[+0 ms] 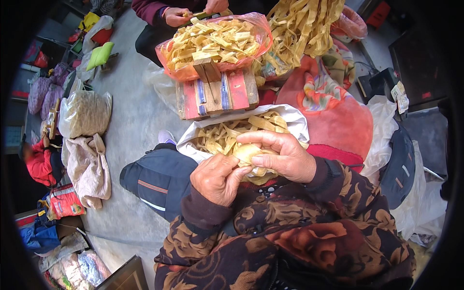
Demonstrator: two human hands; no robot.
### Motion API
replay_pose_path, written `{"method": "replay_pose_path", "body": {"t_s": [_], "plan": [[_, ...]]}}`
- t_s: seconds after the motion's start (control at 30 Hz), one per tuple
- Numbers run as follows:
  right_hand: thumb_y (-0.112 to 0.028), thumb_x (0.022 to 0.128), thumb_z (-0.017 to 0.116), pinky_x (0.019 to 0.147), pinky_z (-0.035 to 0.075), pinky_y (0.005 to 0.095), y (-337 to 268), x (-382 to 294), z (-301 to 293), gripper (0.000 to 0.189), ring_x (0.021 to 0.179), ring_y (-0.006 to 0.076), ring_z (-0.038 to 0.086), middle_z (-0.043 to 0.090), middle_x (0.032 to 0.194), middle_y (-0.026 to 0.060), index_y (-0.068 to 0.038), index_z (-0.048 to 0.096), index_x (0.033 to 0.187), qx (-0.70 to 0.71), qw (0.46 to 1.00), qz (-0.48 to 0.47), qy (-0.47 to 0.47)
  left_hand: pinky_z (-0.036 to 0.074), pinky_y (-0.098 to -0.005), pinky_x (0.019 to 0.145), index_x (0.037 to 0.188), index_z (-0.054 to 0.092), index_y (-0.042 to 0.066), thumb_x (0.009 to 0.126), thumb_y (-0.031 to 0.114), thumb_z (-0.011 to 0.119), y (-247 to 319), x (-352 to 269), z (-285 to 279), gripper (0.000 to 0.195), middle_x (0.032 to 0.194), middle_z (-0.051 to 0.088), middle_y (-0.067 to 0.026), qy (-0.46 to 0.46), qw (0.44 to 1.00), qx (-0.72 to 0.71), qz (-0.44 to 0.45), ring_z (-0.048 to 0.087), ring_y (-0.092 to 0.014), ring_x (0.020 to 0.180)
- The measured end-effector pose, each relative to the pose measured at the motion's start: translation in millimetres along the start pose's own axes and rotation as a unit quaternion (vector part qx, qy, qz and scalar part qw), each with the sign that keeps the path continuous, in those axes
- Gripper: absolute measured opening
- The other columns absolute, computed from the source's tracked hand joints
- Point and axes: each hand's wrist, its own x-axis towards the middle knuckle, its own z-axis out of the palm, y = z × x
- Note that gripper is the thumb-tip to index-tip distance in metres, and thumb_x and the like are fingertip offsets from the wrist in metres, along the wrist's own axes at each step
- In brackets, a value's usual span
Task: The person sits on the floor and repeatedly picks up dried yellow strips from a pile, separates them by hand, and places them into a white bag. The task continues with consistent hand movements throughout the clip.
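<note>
Between my two hands is a pale yellow, rounded piece of dried plant strip (246, 153). My left hand (215, 177) pinches its near edge between thumb and bent forefinger. On the other side my right hand (286, 156) holds it with the thumb in front and the fingers arched over the top. Just beyond and below my hands sits a white sack (298, 121) with its mouth rolled open, full of loose tan strips (221, 136). More strip lies under my hands at my lap, partly hidden by them.
A wooden block stand (214, 96) with an upright wood piece stands ahead, beside a pink plastic bag (170, 72) of short cut strips. A person's hands (175, 17) work behind it. Long strips (308, 25) hang right, near a red blanket (333, 119). Another person sits far left.
</note>
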Motion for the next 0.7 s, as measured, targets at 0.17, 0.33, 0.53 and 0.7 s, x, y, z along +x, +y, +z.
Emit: {"method": "replay_pose_path", "body": {"t_s": [0.17, 0.33, 0.53, 0.7], "plan": [[-0.012, 0.103, 0.062, 0.087, 0.050, 0.0255, -1, 4, 3, 0.045, 0.097, 0.0081, 0.061, 0.065, 0.106, 0.0010, 0.001, 0.050, 0.145, -0.148, 0.989, -0.001, 0.024, 0.041, -0.0273, 0.052, 0.096, 0.071, 0.003, 0.094, 0.015, 0.074, -8, -2, 0, 0.012, 0.072, 0.066, -0.0081, -0.044, 0.972, -0.199, -0.114, 0.053, -0.015, 0.052], [-0.016, 0.104, 0.061, 0.061, 0.041, 0.0203, -16, -4, -13, 0.044, 0.063, 0.0026, 0.048, 0.053, 0.072, -0.0060, -0.002, 0.051, 0.145, -0.148, 0.987, 0.058, 0.014, 0.043, -0.0229, 0.052, 0.089, 0.066, 0.000, 0.094, 0.013, 0.072, -26, -5, -19, 0.015, 0.067, 0.062, -0.0030, 0.010, 0.826, -0.460, -0.326, 0.049, -0.007, 0.050], [-0.018, 0.098, 0.069, 0.059, 0.051, 0.0323, -5, -1, -25, 0.022, 0.065, 0.0233, 0.068, 0.065, 0.071, 0.0109, -0.004, 0.070, 0.114, -0.449, 0.886, -0.118, 0.004, 0.046, -0.0216, 0.055, 0.097, 0.068, -0.001, 0.100, 0.015, 0.067, -40, -8, -19, 0.016, 0.072, 0.064, -0.0038, 0.037, 0.843, -0.423, -0.330, 0.055, -0.009, 0.057], [-0.014, 0.089, 0.073, 0.057, 0.054, 0.0357, 1, 3, -24, 0.015, 0.066, 0.0274, 0.070, 0.067, 0.072, 0.0101, -0.004, 0.069, 0.100, -0.608, 0.776, -0.165, 0.021, 0.052, -0.0259, 0.069, 0.111, 0.070, -0.001, 0.102, 0.012, 0.064, -35, 7, -29, 0.018, 0.081, 0.067, -0.0062, 0.130, 0.941, -0.200, -0.239, 0.064, -0.013, 0.072]]}}
